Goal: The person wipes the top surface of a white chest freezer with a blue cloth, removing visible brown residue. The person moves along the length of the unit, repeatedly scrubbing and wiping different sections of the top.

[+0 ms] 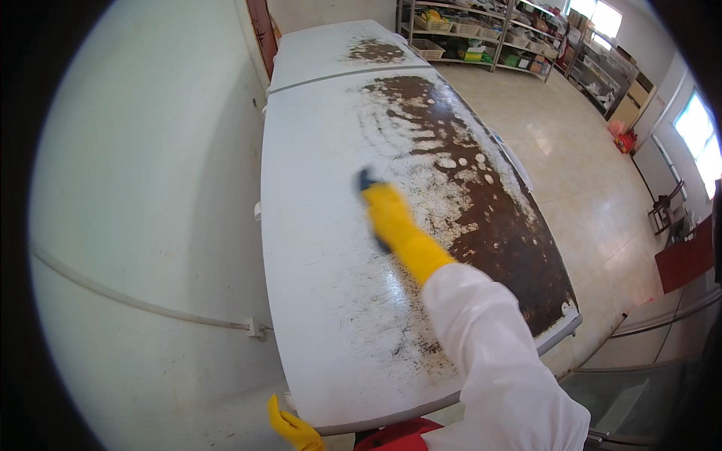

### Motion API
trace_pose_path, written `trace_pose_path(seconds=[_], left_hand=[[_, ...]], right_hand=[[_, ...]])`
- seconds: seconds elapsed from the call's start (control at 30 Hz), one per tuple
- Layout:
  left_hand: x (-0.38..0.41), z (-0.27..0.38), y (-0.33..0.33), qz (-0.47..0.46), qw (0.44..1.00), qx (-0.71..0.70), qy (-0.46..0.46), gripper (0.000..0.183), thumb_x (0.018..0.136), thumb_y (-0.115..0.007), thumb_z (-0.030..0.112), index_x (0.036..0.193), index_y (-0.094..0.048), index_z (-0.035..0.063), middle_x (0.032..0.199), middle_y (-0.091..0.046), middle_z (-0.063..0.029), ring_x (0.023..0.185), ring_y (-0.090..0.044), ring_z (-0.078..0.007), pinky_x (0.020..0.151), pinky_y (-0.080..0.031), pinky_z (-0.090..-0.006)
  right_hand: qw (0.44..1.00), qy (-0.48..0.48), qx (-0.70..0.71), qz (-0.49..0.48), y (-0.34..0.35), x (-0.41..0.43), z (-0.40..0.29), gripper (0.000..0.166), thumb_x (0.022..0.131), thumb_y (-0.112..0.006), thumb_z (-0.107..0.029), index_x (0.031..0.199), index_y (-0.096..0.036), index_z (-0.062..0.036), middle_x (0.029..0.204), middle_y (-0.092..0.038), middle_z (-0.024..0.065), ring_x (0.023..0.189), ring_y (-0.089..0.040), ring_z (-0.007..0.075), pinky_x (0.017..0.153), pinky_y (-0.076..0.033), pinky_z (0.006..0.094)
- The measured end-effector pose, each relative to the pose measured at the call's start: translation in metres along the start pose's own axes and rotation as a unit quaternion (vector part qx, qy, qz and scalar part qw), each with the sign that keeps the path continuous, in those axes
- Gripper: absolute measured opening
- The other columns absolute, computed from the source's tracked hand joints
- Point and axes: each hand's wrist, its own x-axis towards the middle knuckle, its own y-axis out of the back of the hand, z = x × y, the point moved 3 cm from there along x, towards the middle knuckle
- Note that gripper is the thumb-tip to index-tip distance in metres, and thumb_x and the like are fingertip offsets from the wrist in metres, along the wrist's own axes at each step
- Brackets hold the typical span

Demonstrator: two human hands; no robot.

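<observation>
My right hand (389,217), in a yellow rubber glove, is on a long white metal lid (316,225) that looks like a chest freezer's. Under its palm and fingers is a dark scrubbing pad or brush (365,179), blurred and mostly covered by the glove. Brown rust (496,242) with flaked white patches spreads over the lid's right side. Fine dark scratches and specks mark the paint around the hand. At the near left corner of the lid, my left hand (294,429), also in a yellow glove, has its fingers apart and shows nothing in them; part of it is cut off.
A pale wall (141,197) with a cable conduit (141,304) and a socket box (255,328) runs along the left. Beyond the lid lies a second white lid (316,51), also rusted. Metal shelves (459,34) with baskets stand at the back; a chair (665,208) is far right.
</observation>
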Motion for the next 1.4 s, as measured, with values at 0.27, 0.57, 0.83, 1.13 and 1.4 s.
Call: trace_pose_path(seconds=[0.27, 0.57, 0.83, 1.13, 1.4], left_hand=[[0.004, -0.004, 0.003, 0.011, 0.996, 0.081, -0.029, 0.036, 0.107, -0.040, 0.009, 0.138, -0.051, -0.0054, 0.142, -0.054, -0.0200, 0.132, -0.050, -0.0357, 0.114, -0.036, -0.0422], [0.002, 0.036, 0.007, 0.072, 0.972, 0.185, -0.127, 0.036, 0.105, -0.052, 0.015, 0.134, -0.060, -0.0041, 0.134, -0.061, -0.0259, 0.128, -0.053, -0.0450, 0.113, -0.037, -0.0543], [-0.002, 0.027, 0.009, 0.047, 0.984, 0.147, -0.094, 0.036, 0.105, -0.050, 0.015, 0.132, -0.060, -0.0052, 0.134, -0.062, -0.0261, 0.126, -0.055, -0.0441, 0.112, -0.038, -0.0538], [0.001, 0.021, 0.009, 0.056, 0.991, 0.110, -0.059, 0.036, 0.104, -0.050, 0.016, 0.130, -0.062, -0.0061, 0.133, -0.062, -0.0265, 0.126, -0.054, -0.0446, 0.112, -0.038, -0.0539], [-0.003, 0.030, 0.012, 0.044, 0.992, 0.105, -0.050, 0.039, 0.106, -0.046, 0.018, 0.131, -0.059, -0.0083, 0.135, -0.059, -0.0292, 0.127, -0.053, -0.0470, 0.113, -0.037, -0.0538]], right_hand=[[0.951, 0.279, 0.068, -0.120, -0.051, -0.039, -0.108, 0.046, 0.088, -0.065, -0.014, 0.134, -0.061, -0.0126, 0.137, -0.058, 0.0194, 0.131, -0.050, 0.0392, 0.112, -0.041, 0.0431], [0.946, -0.089, -0.299, 0.084, 0.044, 0.053, 0.160, 0.038, 0.091, -0.058, -0.017, 0.128, -0.065, -0.0161, 0.135, -0.063, 0.0151, 0.123, -0.054, 0.0430, 0.107, -0.042, 0.0491], [0.977, 0.150, -0.053, -0.142, -0.072, 0.055, -0.052, 0.049, 0.090, -0.060, -0.012, 0.139, -0.058, -0.0143, 0.143, -0.056, 0.0184, 0.131, -0.051, 0.0377, 0.112, -0.041, 0.0467], [0.952, -0.100, -0.290, 0.010, 0.030, 0.073, 0.147, 0.044, 0.094, -0.059, -0.023, 0.137, -0.059, -0.0172, 0.141, -0.058, 0.0109, 0.129, -0.051, 0.0379, 0.106, -0.041, 0.0489], [0.985, 0.077, -0.143, -0.057, -0.012, 0.045, 0.037, 0.040, 0.092, -0.057, -0.022, 0.132, -0.059, -0.0192, 0.137, -0.061, 0.0094, 0.128, -0.052, 0.0375, 0.107, -0.039, 0.0519]])
